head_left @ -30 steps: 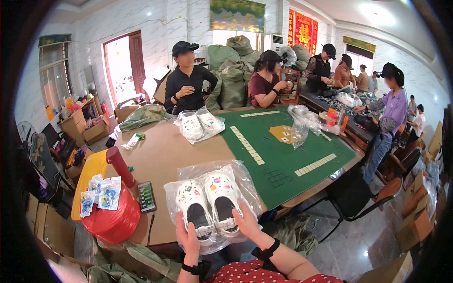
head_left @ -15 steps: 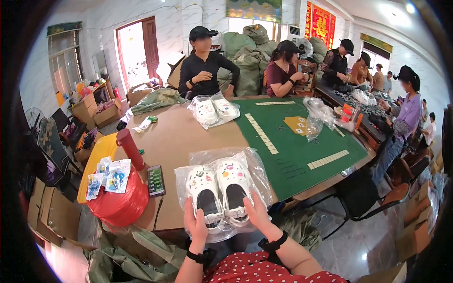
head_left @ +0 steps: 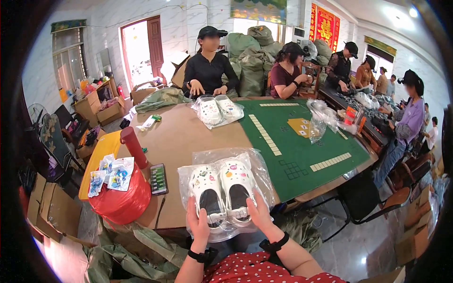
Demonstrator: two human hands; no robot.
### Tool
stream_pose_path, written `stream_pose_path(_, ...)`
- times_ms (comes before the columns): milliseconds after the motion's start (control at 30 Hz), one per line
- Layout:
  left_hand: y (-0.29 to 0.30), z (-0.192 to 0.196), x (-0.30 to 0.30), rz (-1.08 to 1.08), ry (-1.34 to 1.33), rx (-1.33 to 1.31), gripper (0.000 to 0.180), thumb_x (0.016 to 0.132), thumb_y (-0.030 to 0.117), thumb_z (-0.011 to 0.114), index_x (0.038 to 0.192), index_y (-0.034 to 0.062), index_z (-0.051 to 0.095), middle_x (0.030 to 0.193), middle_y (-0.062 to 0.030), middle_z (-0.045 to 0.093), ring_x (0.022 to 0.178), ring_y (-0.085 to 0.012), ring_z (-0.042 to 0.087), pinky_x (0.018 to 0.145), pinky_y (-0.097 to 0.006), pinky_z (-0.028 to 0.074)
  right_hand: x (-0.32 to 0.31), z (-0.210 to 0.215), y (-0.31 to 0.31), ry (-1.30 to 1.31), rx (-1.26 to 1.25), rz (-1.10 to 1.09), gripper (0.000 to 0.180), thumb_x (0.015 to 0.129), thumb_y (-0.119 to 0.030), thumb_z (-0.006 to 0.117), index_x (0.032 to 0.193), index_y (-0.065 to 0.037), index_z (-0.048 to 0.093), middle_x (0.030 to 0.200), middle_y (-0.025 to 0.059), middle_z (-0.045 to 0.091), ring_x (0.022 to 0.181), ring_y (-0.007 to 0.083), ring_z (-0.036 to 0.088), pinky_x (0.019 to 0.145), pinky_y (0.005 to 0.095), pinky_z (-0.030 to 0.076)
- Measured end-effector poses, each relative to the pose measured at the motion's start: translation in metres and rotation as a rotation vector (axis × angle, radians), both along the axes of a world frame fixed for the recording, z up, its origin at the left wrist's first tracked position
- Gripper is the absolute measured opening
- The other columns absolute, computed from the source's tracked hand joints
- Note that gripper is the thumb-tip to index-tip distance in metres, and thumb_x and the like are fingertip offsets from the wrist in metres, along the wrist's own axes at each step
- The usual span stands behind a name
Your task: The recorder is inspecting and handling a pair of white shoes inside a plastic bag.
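Observation:
A pair of white clogs [head_left: 204, 181] with small colourful charms on the toes lies inside a clear plastic bag [head_left: 262, 170]. Their toes point away from me and the dark insoles face up. My left hand [head_left: 198, 222] grips the bagged clogs at the left heel, its thumb lying along the side. On the opposite heel, my right hand [head_left: 259, 213] holds them in the same way. The fingers beneath are hidden. Both hands are at the near edge of the brown tabletop [head_left: 181, 141].
Another bagged pair of white clogs [head_left: 208, 112] lies across the table before a person in black. At left are a red twine roll [head_left: 120, 200] bearing small packets, a phone [head_left: 159, 179] and a red flask [head_left: 133, 147]. A green mat [head_left: 302, 151] covers the right side.
The whole view has shifted slightly. Across the table, the person in black has lowered a hand toward the far bagged clogs. My hands keep the same hold on the near pair.

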State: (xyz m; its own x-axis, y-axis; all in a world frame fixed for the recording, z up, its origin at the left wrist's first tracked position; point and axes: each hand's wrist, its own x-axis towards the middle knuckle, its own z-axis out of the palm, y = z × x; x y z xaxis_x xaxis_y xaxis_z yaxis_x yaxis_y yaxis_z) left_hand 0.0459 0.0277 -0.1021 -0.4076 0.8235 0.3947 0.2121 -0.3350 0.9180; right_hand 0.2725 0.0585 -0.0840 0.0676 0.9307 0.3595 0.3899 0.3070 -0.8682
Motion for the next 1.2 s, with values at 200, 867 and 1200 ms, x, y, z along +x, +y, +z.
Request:
stream_pose_path(200,0.001,-0.003,-0.001,0.004,0.029,-0.004,0.056,0.093,0.012,0.052,0.146,-0.0041,0.046,0.152,-0.0261,0.043,0.145,-0.0382,0.036,0.120,-0.045,0.024,0.001,-0.003,0.002,0.021,-0.003,0.014,0.063,0.101,-0.034,0.057,0.141,0.011,0.044,0.139,0.0321,0.052,0.131,0.0430,0.050,0.111,0.0434,0.038)
stream_pose_path(867,-0.001,-0.004,-0.002,0.009,0.097,0.049,0.053,0.095,0.010,0.049,0.147,-0.0026,0.045,0.154,-0.0241,0.041,0.145,-0.0368,0.036,0.120,-0.044,0.024,-0.001,0.013,-0.008,-0.032,-0.004,-0.003,0.062,0.102,-0.035,0.055,0.143,0.011,0.044,0.138,0.0334,0.053,0.130,0.0453,0.051,0.109,0.0440,0.040)
stream_pose_path(1200,-0.012,-0.003,0.000,0.019,0.157,0.070,0.055,0.098,0.015,0.047,0.150,-0.0016,0.042,0.156,-0.0231,0.039,0.144,-0.0367,0.037,0.118,-0.045,0.026,0.000,0.022,-0.018,-0.123,0.001,0.003,0.062,0.102,-0.035,0.055,0.142,0.010,0.044,0.134,0.0337,0.055,0.123,0.0473,0.055,0.103,0.0460,0.045)
